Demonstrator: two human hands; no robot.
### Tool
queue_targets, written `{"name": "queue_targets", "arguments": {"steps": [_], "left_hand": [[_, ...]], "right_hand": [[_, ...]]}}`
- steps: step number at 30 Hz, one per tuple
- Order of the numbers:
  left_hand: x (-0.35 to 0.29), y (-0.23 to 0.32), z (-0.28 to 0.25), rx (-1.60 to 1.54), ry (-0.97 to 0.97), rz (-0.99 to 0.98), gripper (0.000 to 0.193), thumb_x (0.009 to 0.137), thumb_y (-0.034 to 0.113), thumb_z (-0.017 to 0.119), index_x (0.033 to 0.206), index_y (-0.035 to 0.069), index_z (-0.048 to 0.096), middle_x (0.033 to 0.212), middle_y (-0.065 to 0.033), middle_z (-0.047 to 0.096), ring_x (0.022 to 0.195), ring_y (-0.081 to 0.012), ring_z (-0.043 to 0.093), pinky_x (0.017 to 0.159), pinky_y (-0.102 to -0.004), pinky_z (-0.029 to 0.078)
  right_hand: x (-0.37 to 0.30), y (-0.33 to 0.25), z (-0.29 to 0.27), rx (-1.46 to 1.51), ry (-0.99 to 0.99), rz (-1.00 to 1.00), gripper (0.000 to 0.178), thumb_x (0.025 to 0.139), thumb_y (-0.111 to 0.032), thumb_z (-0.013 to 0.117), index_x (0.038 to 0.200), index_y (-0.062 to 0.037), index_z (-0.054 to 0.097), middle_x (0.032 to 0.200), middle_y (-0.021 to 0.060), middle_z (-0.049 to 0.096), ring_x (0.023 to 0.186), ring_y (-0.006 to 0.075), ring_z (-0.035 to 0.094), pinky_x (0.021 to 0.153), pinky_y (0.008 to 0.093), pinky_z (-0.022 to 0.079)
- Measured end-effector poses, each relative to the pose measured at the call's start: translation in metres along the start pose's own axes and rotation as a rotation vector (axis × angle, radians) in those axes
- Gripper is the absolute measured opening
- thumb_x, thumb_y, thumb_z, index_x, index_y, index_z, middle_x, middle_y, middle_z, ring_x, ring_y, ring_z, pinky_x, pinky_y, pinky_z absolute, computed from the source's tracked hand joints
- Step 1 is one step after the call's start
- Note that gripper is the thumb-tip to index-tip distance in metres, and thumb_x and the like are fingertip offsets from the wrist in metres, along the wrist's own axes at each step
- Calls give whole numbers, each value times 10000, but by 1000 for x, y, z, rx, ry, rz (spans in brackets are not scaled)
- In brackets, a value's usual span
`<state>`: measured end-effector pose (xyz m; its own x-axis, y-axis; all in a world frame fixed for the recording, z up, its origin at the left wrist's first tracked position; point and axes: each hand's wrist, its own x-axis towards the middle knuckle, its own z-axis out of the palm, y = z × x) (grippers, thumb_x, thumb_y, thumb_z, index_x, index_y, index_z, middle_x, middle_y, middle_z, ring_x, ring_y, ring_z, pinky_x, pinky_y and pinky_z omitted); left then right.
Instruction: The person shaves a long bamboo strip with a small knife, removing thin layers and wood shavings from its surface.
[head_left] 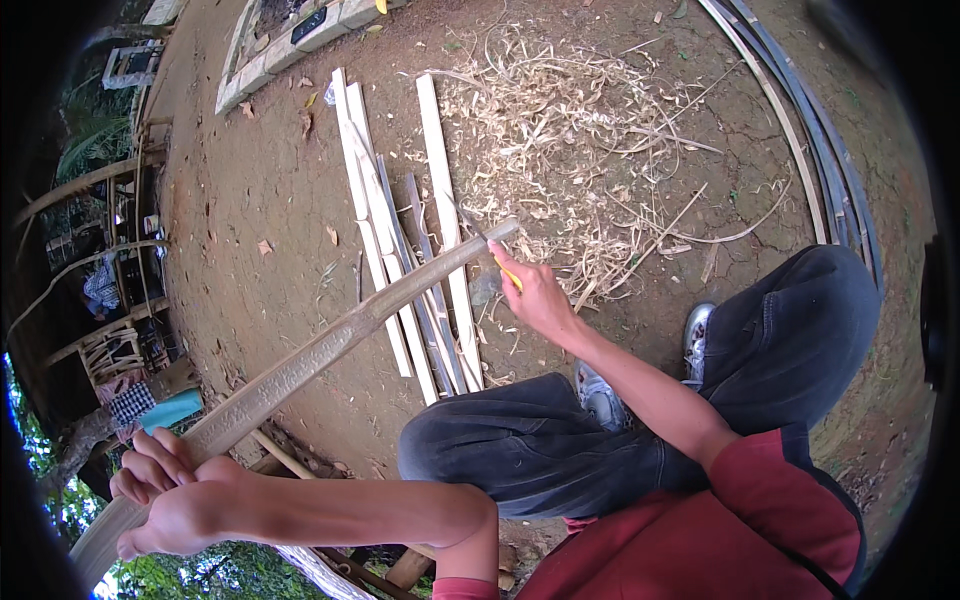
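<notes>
A long bamboo strip (330, 340) runs slantwise from the lower left to the middle of the view. Toward its near end, at the lower left, my left hand (185, 495) is closed around it. My right hand (545, 305) is wrapped around the yellow handle of a knife (470, 222). The thin dark blade lies across the bamboo close to its far end, pointing up and left. Whether the edge bites into the bamboo cannot be made out.
Several split bamboo strips (435, 170) lie on the bare soil beyond and under the held one. A heap of curled shavings (570, 120) spreads ahead. Long curved strips (815, 130) lie at the right. Block edging (270, 65) stands far left, near a pole structure (125, 325).
</notes>
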<state>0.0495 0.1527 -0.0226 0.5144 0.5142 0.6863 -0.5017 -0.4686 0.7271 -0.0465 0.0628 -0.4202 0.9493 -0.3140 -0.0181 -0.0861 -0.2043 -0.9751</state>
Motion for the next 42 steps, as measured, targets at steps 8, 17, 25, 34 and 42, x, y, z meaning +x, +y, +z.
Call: {"name": "queue_targets", "arguments": {"steps": [8, 17, 25, 34, 42], "left_hand": [[6, -5, -4, -34, 68, -44, 655, 962, 641, 7, 682, 107, 263, 555, -22, 189, 519, -157, 164, 426, -266, 203], [-4, 5, -3, -35, 52, -35, 630, 966, 643, 22, 728, 113, 266, 557, -9, 198, 511, -150, 191, 447, -261, 242], [-9, 10, 1, -61, 16, -39, 623, 970, 641, 35, 726, 122, 279, 550, 1, 203, 489, -132, 177, 438, -244, 207], [-13, 15, 7, -89, 16, -35, 641, 955, 665, 28, 720, 128, 288, 537, 10, 196, 479, -124, 166, 432, -235, 194], [-18, 23, 5, -100, 10, -60, 649, 951, 672, 27, 716, 126, 288, 536, 6, 198, 472, -131, 173, 432, -244, 177]], "right_hand": [[1, -24, -2, -33, -21, 72, 535, 870, 35, 529, 1396, -49, 473, 602, 95, 575, 467, 153, 495, 414, 268, 458], [7, -2, -17, -156, -2, 278, 503, 859, 49, 539, 1358, 3, 498, 552, 76, 593, 386, 109, 495, 318, 247, 379], [0, 24, -5, -114, -43, 244, 483, 883, 48, 464, 1366, 44, 471, 506, 49, 491, 352, 121, 386, 299, 226, 319], [-3, 45, 4, -72, 24, 62, 498, 866, 73, 456, 1364, 64, 458, 557, 100, 600, 374, 147, 485, 327, 260, 427], [-9, 42, 0, -70, 52, 155, 539, 860, 32, 528, 1394, -7, 460, 580, 182, 620, 454, 239, 601, 460, 390, 524]]}}
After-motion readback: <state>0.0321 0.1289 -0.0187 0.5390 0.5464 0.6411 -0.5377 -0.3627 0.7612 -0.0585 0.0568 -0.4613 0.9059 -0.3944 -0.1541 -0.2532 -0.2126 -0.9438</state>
